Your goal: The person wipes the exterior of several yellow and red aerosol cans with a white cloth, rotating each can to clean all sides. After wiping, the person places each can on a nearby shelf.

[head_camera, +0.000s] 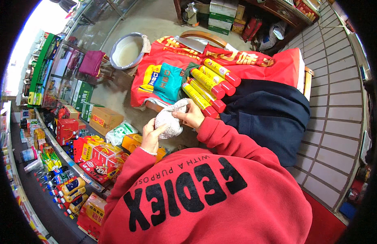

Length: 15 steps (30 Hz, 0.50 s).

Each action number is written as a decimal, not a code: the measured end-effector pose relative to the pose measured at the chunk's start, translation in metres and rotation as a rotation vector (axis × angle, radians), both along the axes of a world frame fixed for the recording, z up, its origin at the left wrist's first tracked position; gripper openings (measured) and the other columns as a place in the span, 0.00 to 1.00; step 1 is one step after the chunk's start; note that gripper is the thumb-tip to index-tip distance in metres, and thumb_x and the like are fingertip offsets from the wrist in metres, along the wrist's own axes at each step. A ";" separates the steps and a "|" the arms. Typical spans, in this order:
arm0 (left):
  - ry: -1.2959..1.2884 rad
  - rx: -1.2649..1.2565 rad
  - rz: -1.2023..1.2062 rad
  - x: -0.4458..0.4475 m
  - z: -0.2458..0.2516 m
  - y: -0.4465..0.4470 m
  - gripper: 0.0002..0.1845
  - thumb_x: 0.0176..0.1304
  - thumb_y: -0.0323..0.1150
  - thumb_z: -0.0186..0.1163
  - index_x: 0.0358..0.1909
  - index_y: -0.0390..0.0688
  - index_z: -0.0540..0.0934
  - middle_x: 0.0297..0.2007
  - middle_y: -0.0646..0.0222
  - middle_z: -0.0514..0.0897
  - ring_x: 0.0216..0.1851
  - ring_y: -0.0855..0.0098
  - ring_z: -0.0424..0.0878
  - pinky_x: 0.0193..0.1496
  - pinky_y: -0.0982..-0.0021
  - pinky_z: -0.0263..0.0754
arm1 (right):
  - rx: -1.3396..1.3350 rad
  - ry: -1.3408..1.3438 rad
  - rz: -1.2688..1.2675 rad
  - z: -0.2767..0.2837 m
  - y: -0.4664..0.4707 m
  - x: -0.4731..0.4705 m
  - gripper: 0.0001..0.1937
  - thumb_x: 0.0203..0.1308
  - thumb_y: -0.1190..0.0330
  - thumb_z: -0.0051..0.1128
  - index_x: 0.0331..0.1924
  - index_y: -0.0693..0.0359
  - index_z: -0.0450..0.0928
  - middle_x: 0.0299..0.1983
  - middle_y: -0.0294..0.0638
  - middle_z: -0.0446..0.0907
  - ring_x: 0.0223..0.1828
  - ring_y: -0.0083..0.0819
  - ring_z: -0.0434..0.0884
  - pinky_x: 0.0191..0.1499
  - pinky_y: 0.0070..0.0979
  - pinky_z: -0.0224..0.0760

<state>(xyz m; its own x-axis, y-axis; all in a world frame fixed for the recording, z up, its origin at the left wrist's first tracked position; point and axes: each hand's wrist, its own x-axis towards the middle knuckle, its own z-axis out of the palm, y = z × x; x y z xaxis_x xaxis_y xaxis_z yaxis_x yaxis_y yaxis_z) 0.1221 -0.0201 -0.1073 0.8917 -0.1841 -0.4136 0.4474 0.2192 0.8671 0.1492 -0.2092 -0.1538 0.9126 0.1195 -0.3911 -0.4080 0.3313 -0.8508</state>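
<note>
In front of my red sweatshirt, a bunched white knitted cloth is held between both hands. The fingers and thumb of my left hand grip its lower left side. On the upper right, my right hand pinches a folded-over strip of it. Just beyond my right hand lie several yellow tubes with red caps, side by side on a red printed plastic sheet. A teal and yellow printed packet or panel shows left of the tubes. Dark navy fabric is heaped to their right.
A broad metal blade lies on the sheet's far side, beside a curved wooden chair part. A basin with cloudy liquid stands at the far left. Cartons and bottles crowd the left; a tiled wall bounds the right.
</note>
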 end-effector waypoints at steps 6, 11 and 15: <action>0.103 -0.184 -0.109 0.020 -0.017 -0.034 0.20 0.70 0.32 0.56 0.59 0.33 0.74 0.53 0.64 0.81 0.53 0.74 0.79 0.58 0.72 0.70 | -0.247 -0.486 0.195 -0.012 -0.023 -0.010 0.49 0.50 0.56 0.75 0.72 0.64 0.56 0.69 0.53 0.63 0.71 0.39 0.62 0.71 0.35 0.56; 0.249 -0.087 -0.337 0.020 -0.016 -0.055 0.24 0.74 0.41 0.53 0.65 0.40 0.69 0.58 0.66 0.77 0.56 0.73 0.77 0.57 0.67 0.74 | 0.258 0.113 0.064 -0.039 -0.039 -0.009 0.19 0.55 0.62 0.72 0.46 0.64 0.81 0.38 0.38 0.84 0.36 0.24 0.83 0.41 0.25 0.77; 0.126 0.236 -0.264 0.008 -0.023 -0.035 0.23 0.69 0.35 0.59 0.64 0.43 0.71 0.55 0.63 0.80 0.53 0.73 0.80 0.49 0.72 0.76 | 0.014 0.216 -0.057 -0.089 -0.076 -0.003 0.15 0.54 0.62 0.70 0.38 0.65 0.82 0.32 0.40 0.85 0.30 0.26 0.84 0.35 0.26 0.78</action>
<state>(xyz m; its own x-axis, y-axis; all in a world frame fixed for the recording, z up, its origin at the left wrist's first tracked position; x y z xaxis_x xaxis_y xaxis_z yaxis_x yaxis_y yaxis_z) 0.1299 -0.0554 -0.1304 0.7658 -0.2874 -0.5753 0.5681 -0.1167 0.8146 0.1465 -0.2854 -0.2431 0.8131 0.0764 -0.5771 -0.5606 0.3701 -0.7408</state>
